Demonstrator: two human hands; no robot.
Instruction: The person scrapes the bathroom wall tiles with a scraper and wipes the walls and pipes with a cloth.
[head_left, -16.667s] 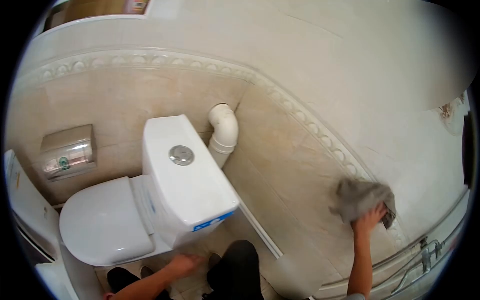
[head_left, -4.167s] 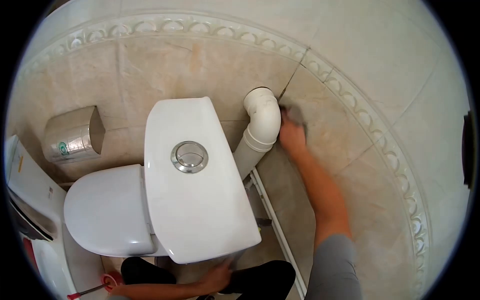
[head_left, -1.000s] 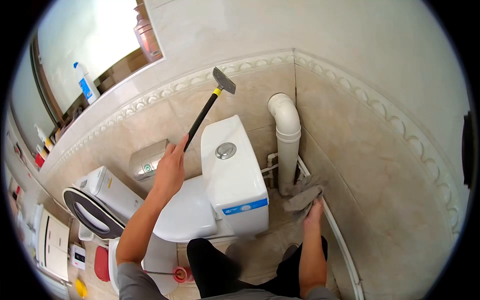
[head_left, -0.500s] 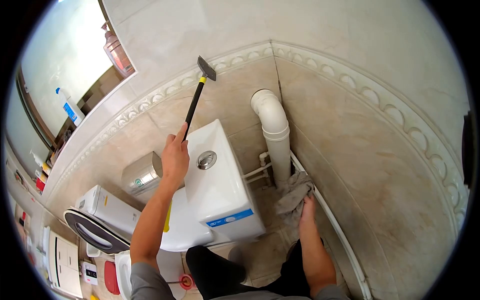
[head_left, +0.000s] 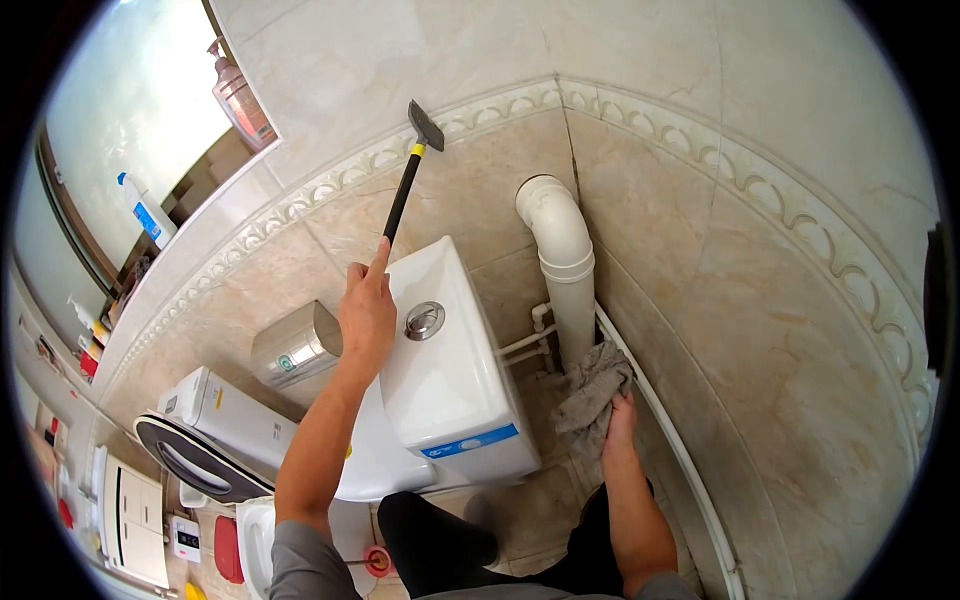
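Observation:
In my left hand (head_left: 368, 318) is the black handle of a scraper (head_left: 402, 195), with the index finger stretched along it. The scraper's dark, flat head lies in front of the raised border tiles (head_left: 480, 115); I cannot tell if it touches them. Below that hand stands the white toilet tank (head_left: 440, 375) with a round chrome flush button (head_left: 424, 321). A crumpled grey cloth (head_left: 592, 395) is bunched in my right hand (head_left: 620, 428), low by the foot of the white elbow pipe (head_left: 565, 265). The cloth partly hides the pipe's base.
A thin white pipe (head_left: 665, 440) runs along the right wall's foot. Left of the tank are a metal paper holder (head_left: 297, 343) and a white bin (head_left: 235, 420) with a dark lid. Bottles, including a pump bottle (head_left: 240, 98), stand on the ledge at upper left.
The view has shifted slightly, so the room appears a little further right. The scraper and my left hand have moved slightly up along the wall. My right hand still grips the cloth by the pipe.

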